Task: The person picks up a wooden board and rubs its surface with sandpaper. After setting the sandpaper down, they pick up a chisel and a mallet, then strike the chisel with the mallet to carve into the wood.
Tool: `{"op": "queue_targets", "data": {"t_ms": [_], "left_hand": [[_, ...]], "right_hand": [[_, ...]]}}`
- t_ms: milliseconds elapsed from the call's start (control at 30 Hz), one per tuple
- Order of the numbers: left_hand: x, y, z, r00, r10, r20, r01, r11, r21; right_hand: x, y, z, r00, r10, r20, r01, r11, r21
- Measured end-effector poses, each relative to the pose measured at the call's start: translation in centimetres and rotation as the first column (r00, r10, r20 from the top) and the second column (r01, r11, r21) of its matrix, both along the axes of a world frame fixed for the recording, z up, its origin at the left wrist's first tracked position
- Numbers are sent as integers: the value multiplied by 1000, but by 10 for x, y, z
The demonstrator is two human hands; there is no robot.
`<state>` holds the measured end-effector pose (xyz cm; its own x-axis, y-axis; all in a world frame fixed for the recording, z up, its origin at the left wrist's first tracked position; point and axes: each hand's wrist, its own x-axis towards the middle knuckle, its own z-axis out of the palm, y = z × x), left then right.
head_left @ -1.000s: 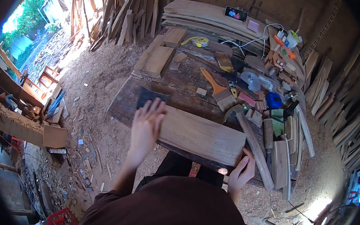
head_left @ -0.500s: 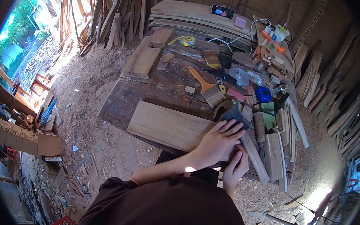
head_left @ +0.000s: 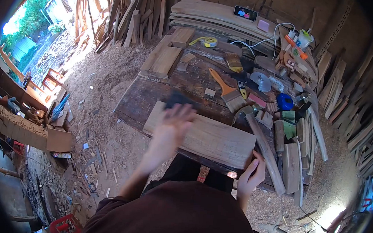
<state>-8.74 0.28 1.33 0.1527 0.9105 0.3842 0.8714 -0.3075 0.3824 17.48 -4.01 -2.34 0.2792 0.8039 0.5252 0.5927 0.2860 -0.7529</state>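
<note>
A flat wooden board (head_left: 219, 139) lies along the front edge of the workbench. My left hand (head_left: 170, 128), smeared by motion, presses a dark sheet of sandpaper (head_left: 180, 100) at the board's left end. Part of the sheet reaches past the board's far edge. At the board's near right corner my right hand (head_left: 252, 176) is closed, thumb and fingers gripping the end. A hammer's wooden handle (head_left: 266, 153) lies slantwise just beyond that corner.
Behind the board on the workbench (head_left: 140, 97) lie a wide paintbrush (head_left: 225, 91), a yellow tape measure (head_left: 209, 41), a blue tape measure (head_left: 285, 101) and a clear disc-shaped roll (head_left: 260, 81). Wooden strips (head_left: 293, 166) crowd the right side. A phone (head_left: 245, 13) stands on stacked planks.
My left hand has swept the sandpaper from the board's right end to its left end. My right hand stays at the right corner. The whole view has shifted slightly.
</note>
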Motion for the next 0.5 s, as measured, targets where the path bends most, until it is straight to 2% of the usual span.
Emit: {"op": "queue_targets", "data": {"t_ms": [133,267,333,400,500], "left_hand": [[91,22,-11,928,-364,-80,365,931,2],[141,28,-17,888,-459,-25,460,887,45],[138,29,-17,803,-595,32,591,803,80],[117,21,-16,806,-587,76,584,809,60],[57,5,0,916,-401,-26,399,915,-53]], "right_hand": [[1,0,0,1000,4,29,-4,1000,0],[4,-2,-5,1000,-2,18,2,1000,-26],[3,-2,-6,1000,7,-30,-8,999,-38],[4,0,-4,1000,19,-13,-19,1000,-12],[2,-1,-1,1000,13,5,-13,1000,-16]]}}
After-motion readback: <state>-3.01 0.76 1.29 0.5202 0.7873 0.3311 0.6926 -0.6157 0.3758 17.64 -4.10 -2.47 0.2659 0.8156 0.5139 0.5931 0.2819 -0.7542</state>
